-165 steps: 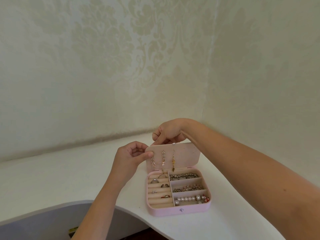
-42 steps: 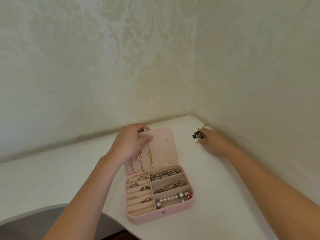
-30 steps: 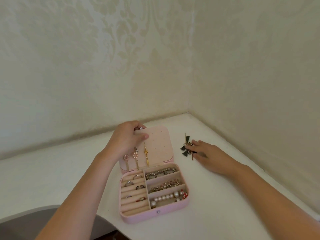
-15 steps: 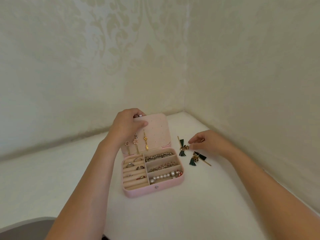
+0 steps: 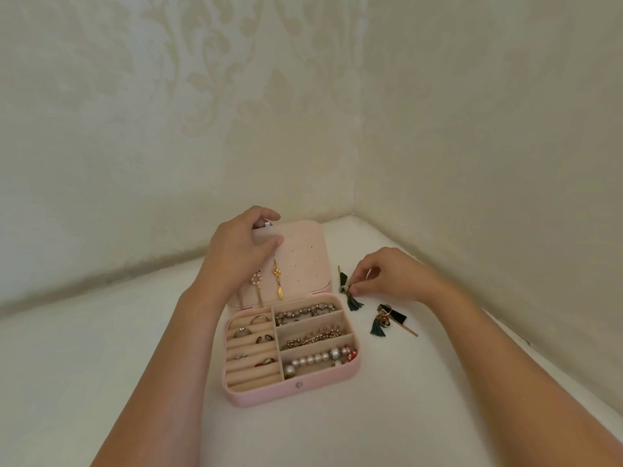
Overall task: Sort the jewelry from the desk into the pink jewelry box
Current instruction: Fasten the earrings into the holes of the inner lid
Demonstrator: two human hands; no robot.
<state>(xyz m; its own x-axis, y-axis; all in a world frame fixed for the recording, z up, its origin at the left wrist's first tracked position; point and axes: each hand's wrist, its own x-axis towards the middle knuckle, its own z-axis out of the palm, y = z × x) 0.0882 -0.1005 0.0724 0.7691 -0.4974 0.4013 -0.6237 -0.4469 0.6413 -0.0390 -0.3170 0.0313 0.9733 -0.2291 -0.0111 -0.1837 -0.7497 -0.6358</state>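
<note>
The pink jewelry box (image 5: 296,387) lies open on the white desk (image 5: 387,416). Rings sit in its left slots and beaded bracelets in the three right compartments. My left hand (image 5: 237,251) grips the top left corner of the raised lid (image 5: 305,261), where dangling earrings hang. To the right of the box, my right hand (image 5: 387,276) pinches a dark green tassel earring (image 5: 352,296) that lies on the desk. A second green tassel earring (image 5: 384,320) with a gold pin lies just right of it, untouched.
The desk runs into a corner of two pale patterned walls (image 5: 472,129) behind and to the right of the box. Its curved front edge is at the lower left.
My right hand dragged the two tassel earrings from the corner toward the box, left one lying apart, and now pinches the other. My left hand has kept hold of the lid.
</note>
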